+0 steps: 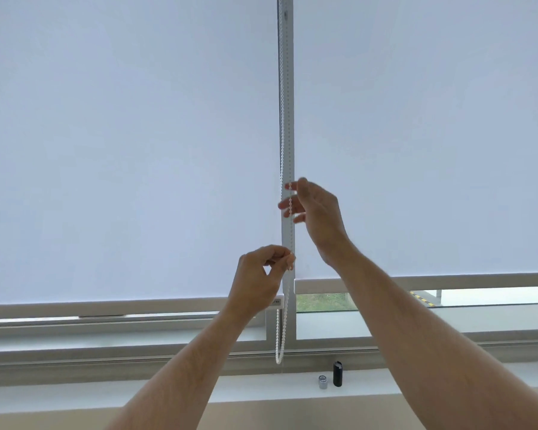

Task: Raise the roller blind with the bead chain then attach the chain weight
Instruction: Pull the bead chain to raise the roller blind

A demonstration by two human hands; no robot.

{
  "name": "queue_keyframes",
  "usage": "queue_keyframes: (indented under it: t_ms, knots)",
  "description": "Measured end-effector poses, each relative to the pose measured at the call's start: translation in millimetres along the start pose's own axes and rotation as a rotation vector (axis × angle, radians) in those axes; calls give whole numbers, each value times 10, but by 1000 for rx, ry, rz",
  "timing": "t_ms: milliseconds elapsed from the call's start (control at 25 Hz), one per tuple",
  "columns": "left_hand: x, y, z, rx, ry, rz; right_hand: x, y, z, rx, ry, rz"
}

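Note:
A white bead chain (282, 119) hangs down the grey window post between two white roller blinds, and its loop ends near the sill (279, 358). My left hand (261, 277) pinches the chain between thumb and fingers at about the left blind's bottom bar. My right hand (316, 212) is higher up, fingers spread, with the chain running across its fingertips. The left blind (121, 150) reaches lower than the right blind (432, 135). A black cylindrical chain weight (337, 373) stands upright on the sill beside a small silver piece (323, 382).
The white windowsill (106, 395) runs across the bottom. Grey window frame rails (75, 352) sit below the blinds. Through the gap under the right blind, grass and a yellow-black striped edge show outside.

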State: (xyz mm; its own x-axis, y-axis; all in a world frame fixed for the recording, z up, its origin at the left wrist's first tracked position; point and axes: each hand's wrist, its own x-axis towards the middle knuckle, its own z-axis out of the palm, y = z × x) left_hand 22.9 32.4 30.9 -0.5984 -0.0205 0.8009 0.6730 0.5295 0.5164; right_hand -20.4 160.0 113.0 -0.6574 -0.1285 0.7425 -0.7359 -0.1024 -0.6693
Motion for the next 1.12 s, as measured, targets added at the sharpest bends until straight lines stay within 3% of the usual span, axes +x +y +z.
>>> queue_keyframes:
  t_ms: [400,640,880,1120]
  knots:
    - [-154,-157,-47,-103,-60,-71,-81,-11,149,20,67,-60]
    - [268,90,-205,-211,138,-92,-356,225,158,-28,55,-46]
    - [789,500,-274,-269,67,-111,-644,436,177,-61,42,-47]
    - [752,465,-204,-217,91,-101,-787,615,68,-28,-57,14]
